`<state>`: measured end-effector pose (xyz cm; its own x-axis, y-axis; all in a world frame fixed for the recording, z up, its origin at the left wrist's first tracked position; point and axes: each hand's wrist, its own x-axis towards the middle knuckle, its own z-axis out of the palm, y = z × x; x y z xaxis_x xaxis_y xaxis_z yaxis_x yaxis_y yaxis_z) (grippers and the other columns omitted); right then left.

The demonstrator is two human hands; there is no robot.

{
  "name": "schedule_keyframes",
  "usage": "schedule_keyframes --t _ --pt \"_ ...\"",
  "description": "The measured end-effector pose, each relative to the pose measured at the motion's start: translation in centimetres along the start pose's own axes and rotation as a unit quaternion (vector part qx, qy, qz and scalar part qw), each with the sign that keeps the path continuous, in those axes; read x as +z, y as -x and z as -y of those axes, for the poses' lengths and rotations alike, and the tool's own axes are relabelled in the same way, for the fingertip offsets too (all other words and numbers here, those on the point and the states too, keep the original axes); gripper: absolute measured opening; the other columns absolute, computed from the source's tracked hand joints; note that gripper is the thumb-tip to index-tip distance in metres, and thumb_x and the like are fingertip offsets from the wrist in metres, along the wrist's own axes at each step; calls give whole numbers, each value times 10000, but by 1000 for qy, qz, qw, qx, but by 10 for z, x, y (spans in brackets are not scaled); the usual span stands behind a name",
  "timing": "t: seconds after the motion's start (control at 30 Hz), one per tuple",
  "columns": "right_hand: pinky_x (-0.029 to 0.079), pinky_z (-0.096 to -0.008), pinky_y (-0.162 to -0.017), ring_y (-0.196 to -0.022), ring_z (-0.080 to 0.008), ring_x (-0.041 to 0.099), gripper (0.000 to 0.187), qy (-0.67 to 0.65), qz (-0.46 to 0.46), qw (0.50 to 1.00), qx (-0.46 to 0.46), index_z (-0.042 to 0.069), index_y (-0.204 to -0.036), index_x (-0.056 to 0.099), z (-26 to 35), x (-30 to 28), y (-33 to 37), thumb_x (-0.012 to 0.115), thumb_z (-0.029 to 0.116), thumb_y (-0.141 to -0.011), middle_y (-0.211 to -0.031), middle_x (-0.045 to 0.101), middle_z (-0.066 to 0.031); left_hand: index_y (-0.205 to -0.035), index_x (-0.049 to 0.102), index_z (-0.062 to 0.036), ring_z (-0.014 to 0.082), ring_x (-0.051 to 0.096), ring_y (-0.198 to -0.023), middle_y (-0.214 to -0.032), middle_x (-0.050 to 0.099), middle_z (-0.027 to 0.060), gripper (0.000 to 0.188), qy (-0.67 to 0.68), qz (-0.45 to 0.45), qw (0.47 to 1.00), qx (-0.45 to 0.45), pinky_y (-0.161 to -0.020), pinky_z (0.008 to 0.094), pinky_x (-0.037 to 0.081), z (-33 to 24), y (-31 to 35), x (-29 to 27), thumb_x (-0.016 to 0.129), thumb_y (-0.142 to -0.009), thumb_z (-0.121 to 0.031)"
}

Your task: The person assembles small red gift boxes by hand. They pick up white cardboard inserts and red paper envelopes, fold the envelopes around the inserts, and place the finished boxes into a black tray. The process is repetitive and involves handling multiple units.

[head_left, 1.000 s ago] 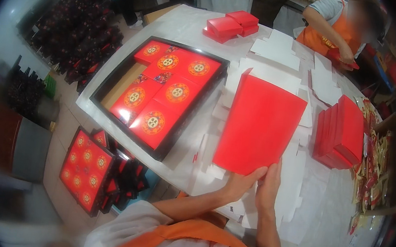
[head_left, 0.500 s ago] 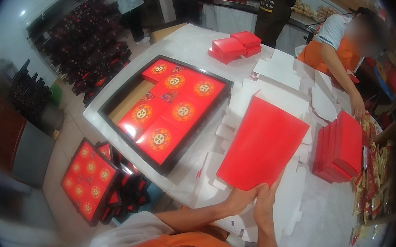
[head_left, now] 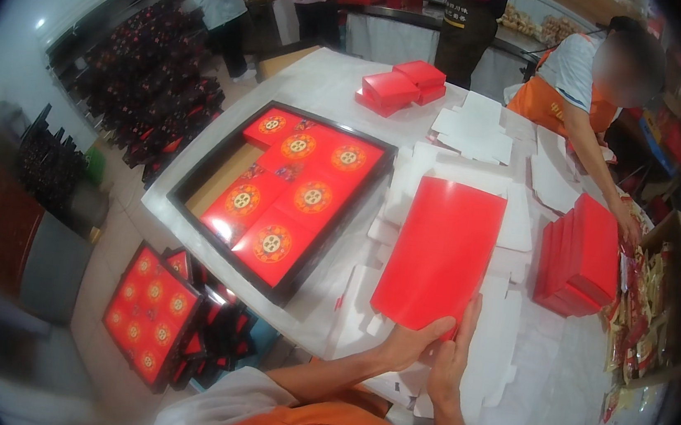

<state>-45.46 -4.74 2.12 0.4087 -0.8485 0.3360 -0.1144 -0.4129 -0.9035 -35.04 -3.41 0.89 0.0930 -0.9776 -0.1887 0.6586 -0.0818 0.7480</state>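
Note:
A red cardboard box piece (head_left: 440, 252), a broad glossy panel with its sides bent back, stands out in front of me above the white sheets. My left hand (head_left: 414, 345) grips its near end, thumb on top and the other fingers hidden beneath. My right hand (head_left: 451, 357) is closed on the near right corner, fingers along the side edge. Below lie overlapping flat white cardboard blanks (head_left: 412, 166). Left of them rests a black-framed tray (head_left: 339, 212) holding several red boxes (head_left: 273, 239) with round gold emblems; its left part shows bare brown bottom.
A stack of red boxes (head_left: 580, 258) stands on the right, beside a carton (head_left: 678, 273) and wrapped packets (head_left: 634, 343). More red boxes (head_left: 403, 86) sit at the far edge. A co-worker (head_left: 569, 87) reaches toward the packets. Filled trays (head_left: 152, 309) are piled on the floor at left.
The red box piece has turned slightly to the left and its far end has tipped back toward me. My right hand has slid a little up its side.

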Motion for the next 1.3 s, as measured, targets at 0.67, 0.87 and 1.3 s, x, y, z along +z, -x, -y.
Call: schedule_keyframes --t 0.67,0.87,1.3 --pt "398 -300 -897 -1068 -185 454 554 -236 -245 933 118 77 -1361 246 -3 -46 12 466 79 -852 -1267 392 -111 -942 600 -3 148 566 -869 -940 606 85 183 -188 167 916 -312 -760 254 461 -42 116 -71 526 -875 -157" --pt "360 -298 -917 -1080 -173 422 519 -175 -32 970 165 27 -1335 265 5 -25 29 451 70 -852 -1244 392 -125 -1289 344 -53 201 360 -1189 -1312 343 115 471 -413 4 899 148 -970 337 325 -34 50 -71 510 -851 -107" --pt "351 -315 -917 -1074 -233 459 370 31 -39 993 107 -12 -1141 484 -24 -17 36 285 231 -945 -1205 474 -166 -1146 458 -59 160 507 -949 -1067 508 73 294 -277 -2 960 40 -843 282 401 -5 34 -69 474 -894 -211"
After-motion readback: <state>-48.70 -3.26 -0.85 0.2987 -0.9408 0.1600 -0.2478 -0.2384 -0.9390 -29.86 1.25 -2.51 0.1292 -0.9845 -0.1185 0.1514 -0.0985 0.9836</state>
